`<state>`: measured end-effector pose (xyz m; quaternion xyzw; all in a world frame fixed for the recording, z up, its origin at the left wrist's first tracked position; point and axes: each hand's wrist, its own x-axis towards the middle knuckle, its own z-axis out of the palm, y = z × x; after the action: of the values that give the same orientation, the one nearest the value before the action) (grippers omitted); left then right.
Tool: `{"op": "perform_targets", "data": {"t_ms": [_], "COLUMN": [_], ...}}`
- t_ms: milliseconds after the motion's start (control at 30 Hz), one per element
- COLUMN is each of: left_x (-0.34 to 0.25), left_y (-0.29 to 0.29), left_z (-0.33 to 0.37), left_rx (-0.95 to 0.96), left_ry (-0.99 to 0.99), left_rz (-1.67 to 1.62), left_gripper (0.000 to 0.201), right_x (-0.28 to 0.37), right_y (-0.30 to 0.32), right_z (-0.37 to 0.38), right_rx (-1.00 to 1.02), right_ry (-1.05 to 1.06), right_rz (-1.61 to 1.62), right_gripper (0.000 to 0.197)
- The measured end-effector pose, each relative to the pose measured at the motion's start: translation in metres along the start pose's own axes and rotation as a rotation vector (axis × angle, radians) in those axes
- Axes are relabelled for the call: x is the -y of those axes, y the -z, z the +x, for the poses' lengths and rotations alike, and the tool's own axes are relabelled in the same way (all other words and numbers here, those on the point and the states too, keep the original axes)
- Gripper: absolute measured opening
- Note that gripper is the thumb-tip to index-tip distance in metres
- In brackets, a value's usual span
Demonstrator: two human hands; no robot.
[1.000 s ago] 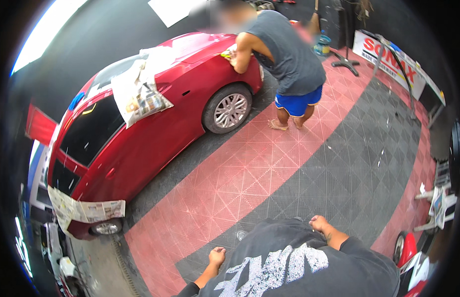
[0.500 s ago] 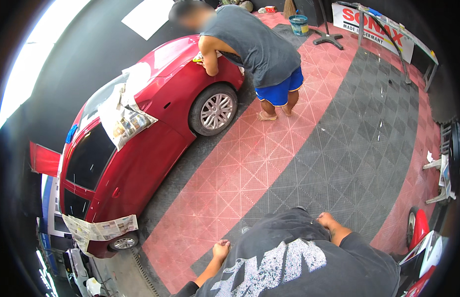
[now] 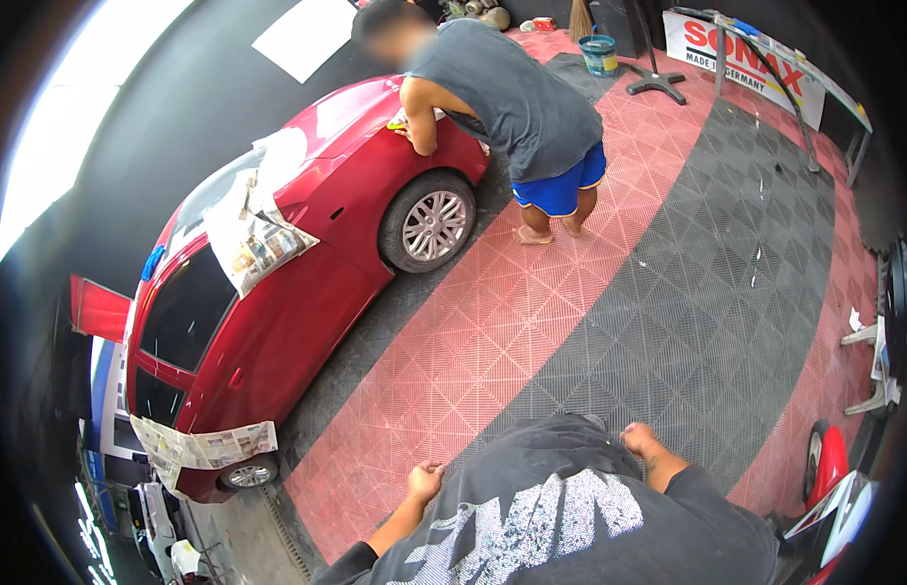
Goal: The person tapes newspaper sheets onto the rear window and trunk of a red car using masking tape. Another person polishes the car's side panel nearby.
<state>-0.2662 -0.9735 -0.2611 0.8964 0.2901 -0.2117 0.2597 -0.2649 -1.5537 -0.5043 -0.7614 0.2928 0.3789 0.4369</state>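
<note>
My left hand (image 3: pixel 426 481) is held out beside my body over the red floor strip, its fingers curled closed, and no object shows in it. On the other side, my right hand (image 3: pixel 637 437) hangs over the dark grey tiles, also curled, with nothing visible in it. Both hands are apart from the red car (image 3: pixel 307 317) at the left. Newspaper masking (image 3: pixel 254 234) lies over its windscreen edge, and another newspaper sheet (image 3: pixel 205 447) hangs above the rear wheel. A co-worker (image 3: pixel 512 97) in a grey sleeveless shirt leans over the front fender, one hand on a yellow-green pad or cloth (image 3: pixel 397 125).
The floor has red and grey ribbed tiles (image 3: pixel 473 361). A blue-green bucket (image 3: pixel 600 58) and a black stand base (image 3: pixel 656 84) are at the back. A metal-legged bench (image 3: pixel 805 73) stands back right, with a white stool (image 3: pixel 866 366) and a red wheeled thing (image 3: pixel 827 458) lower right.
The whole view has shifted slightly to the right. My left hand has moved a little left and up, away from my body. The co-worker still bends over the fender.
</note>
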Motion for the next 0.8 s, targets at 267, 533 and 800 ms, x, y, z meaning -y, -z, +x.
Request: {"op": "perform_targets", "data": {"t_ms": [267,533,800], "left_x": [0.004,0.055,0.136], "left_y": [0.005,-0.001,-0.011], "left_z": [0.012,0.006,-0.002], "left_rx": [0.008,0.021,0.070], "left_ry": [-0.039,0.061,0.162], "left_rz": [0.009,-0.042,-0.159], "left_gripper": [0.035,0.037,0.036], "right_x": [0.029,0.033,0.173], "right_y": [-0.004,-0.018,-0.042], "right_z": [-0.022,-0.014,-0.049], "right_rx": [-0.005,-0.007,0.110], "right_ry": [0.003,0.009,0.335], "right_rz": [-0.019,-0.122,0.362], "right_gripper": [0.037,0.037,0.040]}}
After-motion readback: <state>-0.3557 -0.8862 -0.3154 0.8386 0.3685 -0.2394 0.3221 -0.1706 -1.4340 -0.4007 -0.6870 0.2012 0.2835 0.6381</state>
